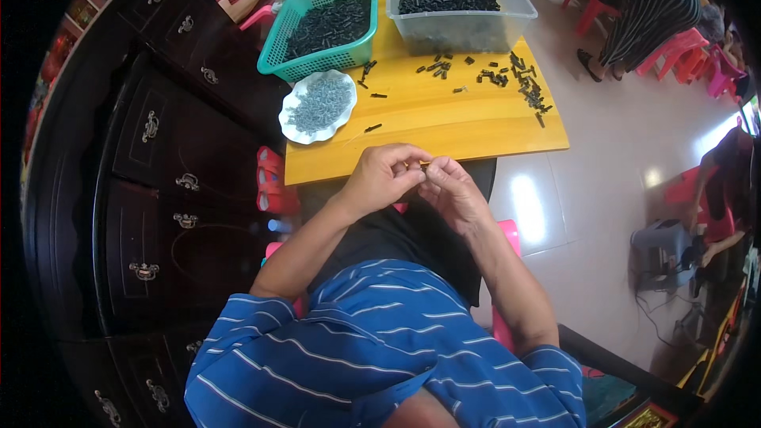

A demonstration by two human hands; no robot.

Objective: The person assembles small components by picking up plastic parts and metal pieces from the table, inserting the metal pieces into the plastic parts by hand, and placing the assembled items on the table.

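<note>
My left hand (384, 177) and my right hand (453, 192) meet in front of the table's near edge, fingers pinched together. Between their fingertips is a small dark piece (424, 166), mostly covered by the fingers; it resembles the small black cylindrical parts on the table. Closest on the tabletop lies a single black part (372, 128). Left of it a white scalloped plate (290, 128) holds many small clear pieces. Loose black parts (529, 87) are scattered along the right side, with a smaller group (438, 68) nearer the middle.
At the back of the yellow wooden table (444, 123) stand a green basket (273, 63) and a clear plastic bin (460, 36), both holding black parts. A dark cabinet (158, 166) runs along the left. Other people sit nearby; a grey machine (662, 250) stands at right.
</note>
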